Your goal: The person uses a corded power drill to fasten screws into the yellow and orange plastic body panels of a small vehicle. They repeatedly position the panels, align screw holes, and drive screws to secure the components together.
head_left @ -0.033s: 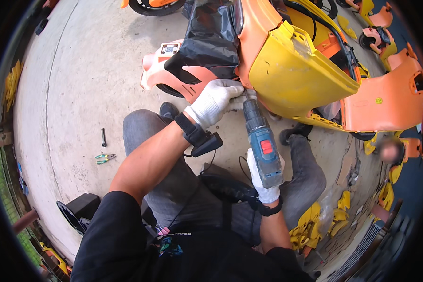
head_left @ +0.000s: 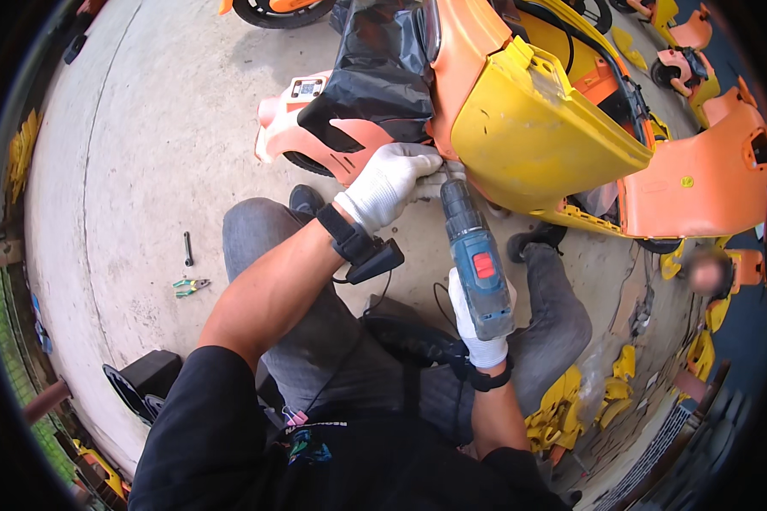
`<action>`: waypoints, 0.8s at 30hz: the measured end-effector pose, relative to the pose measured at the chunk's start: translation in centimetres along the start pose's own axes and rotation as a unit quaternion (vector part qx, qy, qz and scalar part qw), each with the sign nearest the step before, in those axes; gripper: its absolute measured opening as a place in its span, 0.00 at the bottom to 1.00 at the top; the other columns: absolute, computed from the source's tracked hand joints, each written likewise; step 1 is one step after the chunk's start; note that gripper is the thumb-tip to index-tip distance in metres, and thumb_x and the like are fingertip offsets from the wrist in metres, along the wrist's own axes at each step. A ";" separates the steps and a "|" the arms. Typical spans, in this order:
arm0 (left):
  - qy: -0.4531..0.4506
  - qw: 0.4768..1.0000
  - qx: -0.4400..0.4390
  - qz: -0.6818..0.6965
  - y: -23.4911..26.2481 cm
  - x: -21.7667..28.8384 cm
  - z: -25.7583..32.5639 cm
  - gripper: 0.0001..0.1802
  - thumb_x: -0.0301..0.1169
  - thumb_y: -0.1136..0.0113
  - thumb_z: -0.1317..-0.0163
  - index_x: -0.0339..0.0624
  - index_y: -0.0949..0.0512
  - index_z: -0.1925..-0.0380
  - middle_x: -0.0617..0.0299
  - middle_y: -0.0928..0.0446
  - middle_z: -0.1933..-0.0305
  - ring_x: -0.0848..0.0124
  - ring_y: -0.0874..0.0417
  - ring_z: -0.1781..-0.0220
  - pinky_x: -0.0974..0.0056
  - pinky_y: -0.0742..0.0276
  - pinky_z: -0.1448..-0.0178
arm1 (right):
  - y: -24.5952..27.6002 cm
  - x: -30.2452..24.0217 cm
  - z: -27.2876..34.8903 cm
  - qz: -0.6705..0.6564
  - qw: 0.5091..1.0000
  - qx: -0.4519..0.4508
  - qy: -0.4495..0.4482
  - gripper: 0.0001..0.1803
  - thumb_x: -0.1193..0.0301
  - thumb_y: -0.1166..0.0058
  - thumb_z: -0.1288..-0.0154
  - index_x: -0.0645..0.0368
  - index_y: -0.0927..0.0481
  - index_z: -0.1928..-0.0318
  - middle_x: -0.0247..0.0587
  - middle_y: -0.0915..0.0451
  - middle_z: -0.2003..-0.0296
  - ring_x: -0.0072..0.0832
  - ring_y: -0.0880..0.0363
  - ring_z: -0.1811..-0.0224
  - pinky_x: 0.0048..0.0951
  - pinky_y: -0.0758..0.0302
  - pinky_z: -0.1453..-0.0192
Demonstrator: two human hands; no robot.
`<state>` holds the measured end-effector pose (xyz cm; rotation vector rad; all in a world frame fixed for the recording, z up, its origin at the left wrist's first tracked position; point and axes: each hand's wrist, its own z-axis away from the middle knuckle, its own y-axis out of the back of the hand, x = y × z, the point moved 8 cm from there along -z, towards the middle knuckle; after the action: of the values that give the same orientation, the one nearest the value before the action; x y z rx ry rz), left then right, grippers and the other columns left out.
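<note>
A wrench (head_left: 187,249) and green-handled pliers (head_left: 191,287) lie on the concrete floor (head_left: 136,196). The gloved left hand (head_left: 390,183) bunches its fingers by the scooter's (head_left: 343,158) lower edge, whether pinching anything I cannot tell; beside it the blue drill (head_left: 475,264) points there, gripped in the right hand (head_left: 469,328).

From where I stand, the left hand (head_left: 388,187) has open room toward nine o'clock over concrete floor (head_left: 166,153); pliers (head_left: 190,288) lie low at eight. Black sheeting (head_left: 379,85) bars twelve, the yellow panel (head_left: 537,140) two to three, the drill (head_left: 479,264) four to five.
</note>
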<state>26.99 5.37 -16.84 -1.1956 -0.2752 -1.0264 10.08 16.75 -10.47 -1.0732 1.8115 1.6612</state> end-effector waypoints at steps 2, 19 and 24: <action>-0.007 1.000 0.009 0.004 0.0 0.0 0.0 0.15 0.25 0.53 0.30 0.24 0.24 0.52 0.45 0.19 0.51 0.61 0.16 0.51 0.61 0.19 0.43 | 0.0 0.4 0.1 -0.027 0.999 0.007 -0.028 0.12 0.77 0.37 0.45 0.62 0.20 0.59 0.46 0.19 0.67 0.42 0.19 0.65 0.36 0.23 0.59; 0.005 0.999 -0.002 -0.042 -0.1 0.4 0.1 0.16 0.25 0.49 0.31 0.22 0.25 0.49 0.45 0.19 0.49 0.60 0.16 0.48 0.61 0.20 0.39 | 0.2 -0.1 -0.3 0.005 0.999 0.049 0.002 0.14 0.74 0.36 0.48 0.63 0.21 0.60 0.47 0.23 0.71 0.45 0.24 0.67 0.38 0.25 0.62; 0.005 1.000 -0.009 -0.021 -0.3 0.4 -0.1 0.16 0.25 0.49 0.31 0.22 0.26 0.49 0.45 0.19 0.49 0.59 0.16 0.47 0.60 0.20 0.39 | 0.2 -0.2 -0.3 0.001 0.998 0.058 0.008 0.15 0.73 0.35 0.48 0.64 0.21 0.59 0.47 0.24 0.71 0.45 0.24 0.67 0.38 0.26 0.62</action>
<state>26.98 5.10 -16.40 -1.2048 -0.2861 -1.0728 10.11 16.52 -10.12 -1.0376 1.8937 1.5328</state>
